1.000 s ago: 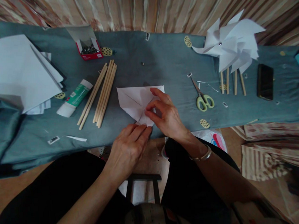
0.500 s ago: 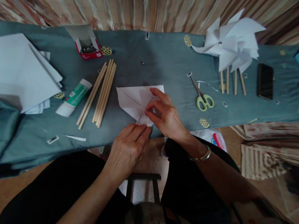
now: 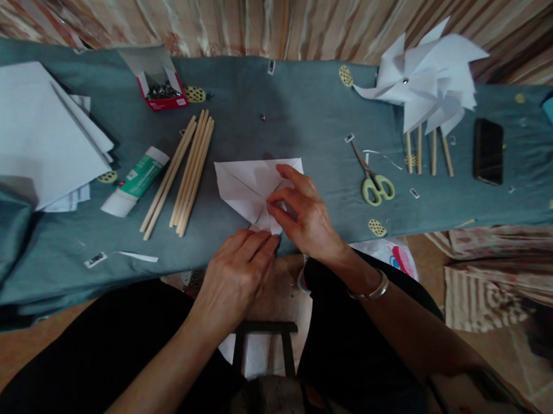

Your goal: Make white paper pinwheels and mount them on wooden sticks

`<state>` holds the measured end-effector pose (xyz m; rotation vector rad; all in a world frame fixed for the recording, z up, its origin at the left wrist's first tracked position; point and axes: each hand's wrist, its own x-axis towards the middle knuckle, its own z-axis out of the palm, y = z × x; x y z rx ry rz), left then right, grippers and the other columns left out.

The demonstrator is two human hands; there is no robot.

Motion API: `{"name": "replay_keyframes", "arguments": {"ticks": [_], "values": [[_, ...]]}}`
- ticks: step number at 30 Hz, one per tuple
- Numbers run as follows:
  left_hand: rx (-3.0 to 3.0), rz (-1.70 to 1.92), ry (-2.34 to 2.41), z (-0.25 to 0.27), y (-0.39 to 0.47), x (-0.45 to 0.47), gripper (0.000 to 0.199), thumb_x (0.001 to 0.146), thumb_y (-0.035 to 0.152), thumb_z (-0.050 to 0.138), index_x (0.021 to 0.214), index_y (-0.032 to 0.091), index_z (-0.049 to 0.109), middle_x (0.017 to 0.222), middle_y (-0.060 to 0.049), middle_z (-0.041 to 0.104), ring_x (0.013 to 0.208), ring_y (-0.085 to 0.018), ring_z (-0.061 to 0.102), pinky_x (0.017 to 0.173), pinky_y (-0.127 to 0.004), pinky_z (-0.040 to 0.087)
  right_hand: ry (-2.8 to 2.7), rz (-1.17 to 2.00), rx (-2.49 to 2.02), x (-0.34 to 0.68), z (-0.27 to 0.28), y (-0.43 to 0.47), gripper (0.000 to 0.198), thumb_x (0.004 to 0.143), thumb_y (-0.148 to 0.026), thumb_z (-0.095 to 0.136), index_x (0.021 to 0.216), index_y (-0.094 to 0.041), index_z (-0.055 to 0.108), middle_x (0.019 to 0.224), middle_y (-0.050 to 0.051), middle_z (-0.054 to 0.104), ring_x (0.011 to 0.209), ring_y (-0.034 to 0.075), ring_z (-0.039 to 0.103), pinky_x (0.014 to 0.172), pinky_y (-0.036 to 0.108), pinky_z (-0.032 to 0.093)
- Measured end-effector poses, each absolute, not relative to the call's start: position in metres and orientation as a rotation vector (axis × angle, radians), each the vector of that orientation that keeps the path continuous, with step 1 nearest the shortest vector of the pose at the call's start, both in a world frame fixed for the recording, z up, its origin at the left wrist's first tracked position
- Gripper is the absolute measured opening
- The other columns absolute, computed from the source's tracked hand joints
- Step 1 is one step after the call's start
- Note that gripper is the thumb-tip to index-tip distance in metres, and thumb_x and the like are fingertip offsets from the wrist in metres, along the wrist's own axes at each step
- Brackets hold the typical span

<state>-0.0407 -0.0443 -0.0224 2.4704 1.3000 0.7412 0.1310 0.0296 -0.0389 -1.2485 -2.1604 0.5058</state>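
Observation:
A white sheet of paper (image 3: 243, 179) with diagonal creases or cuts lies at the table's front edge, its near corners folded toward the middle. My left hand (image 3: 237, 268) has its fingers closed over the near edge of the paper. With thumb and index finger pinched together, my right hand (image 3: 307, 214) presses a folded part of the paper near its centre; its other fingers rest toward the far right corner. The fingertips hide part of the folds. Beyond the paper lies a small metal pin or fastener (image 3: 263, 117).
Wooden sticks (image 3: 194, 174), a glue tube (image 3: 138, 180), an open red box (image 3: 163, 95) of metal pieces and stacked paper (image 3: 32, 139) lie to the left. Scissors (image 3: 375, 186), white paper pinwheels (image 3: 430, 78) on sticks and a black phone (image 3: 488, 151) lie to the right.
The view has shifted very slightly. Both hands keep practically the same hold on the folded paper.

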Motion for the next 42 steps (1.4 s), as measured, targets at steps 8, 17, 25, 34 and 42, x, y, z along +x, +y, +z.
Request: {"name": "replay_keyframes", "arguments": {"ticks": [8,17,25,34,42], "values": [[2.481,0.746,1.294,-0.0229,-0.0449,-0.0409,0.025,0.090,0.010,0.058,0.114,0.005,0.063,0.106,-0.014,0.070,0.093,-0.025,0.063,0.081,-0.041,0.059,-2.223,0.472,-1.222,0.1301,-0.0398,0.0250,0.022,0.093,-0.021,0.050,0.102,-0.026,0.069,0.144,0.004,0.049,0.134,0.028,0.046,0.107,0.049,0.047],[2.474,0.703,1.300,-0.0238,-0.0466,-0.0420,0.026,0.091,0.011,0.056,0.116,0.007,0.061,0.108,-0.015,0.069,0.096,-0.025,0.062,0.080,-0.042,0.059,-2.343,0.253,-1.135,0.1292,-0.0423,0.0210,0.029,0.096,-0.017,0.039,0.103,-0.020,0.067,0.140,0.011,0.053,0.132,0.027,0.045,0.110,0.047,0.043],[2.460,0.696,1.310,-0.0231,-0.0461,-0.0411,0.025,0.091,0.012,0.057,0.115,0.007,0.062,0.107,-0.014,0.069,0.095,-0.025,0.062,0.080,-0.041,0.059,-2.328,0.256,-1.170,0.1283,-0.0422,0.0210,0.028,0.097,-0.019,0.037,0.106,-0.023,0.064,0.140,0.008,0.054,0.132,0.023,0.046,0.110,0.045,0.045],[2.478,0.670,1.331,-0.0215,-0.0453,-0.0407,0.021,0.093,0.014,0.054,0.112,0.009,0.063,0.107,-0.013,0.069,0.094,-0.024,0.062,0.079,-0.039,0.059,-2.351,0.289,-1.189,0.1297,-0.0409,0.0210,0.025,0.095,-0.019,0.040,0.097,-0.023,0.065,0.144,0.008,0.051,0.133,0.026,0.045,0.110,0.046,0.043],[2.487,0.696,1.328,-0.0205,-0.0452,-0.0399,0.021,0.091,0.012,0.056,0.110,0.007,0.065,0.106,-0.013,0.069,0.093,-0.025,0.062,0.079,-0.039,0.059,-2.347,0.298,-1.154,0.1293,-0.0429,0.0211,0.025,0.095,-0.019,0.040,0.098,-0.024,0.063,0.142,0.006,0.052,0.132,0.024,0.045,0.111,0.046,0.043]]}}
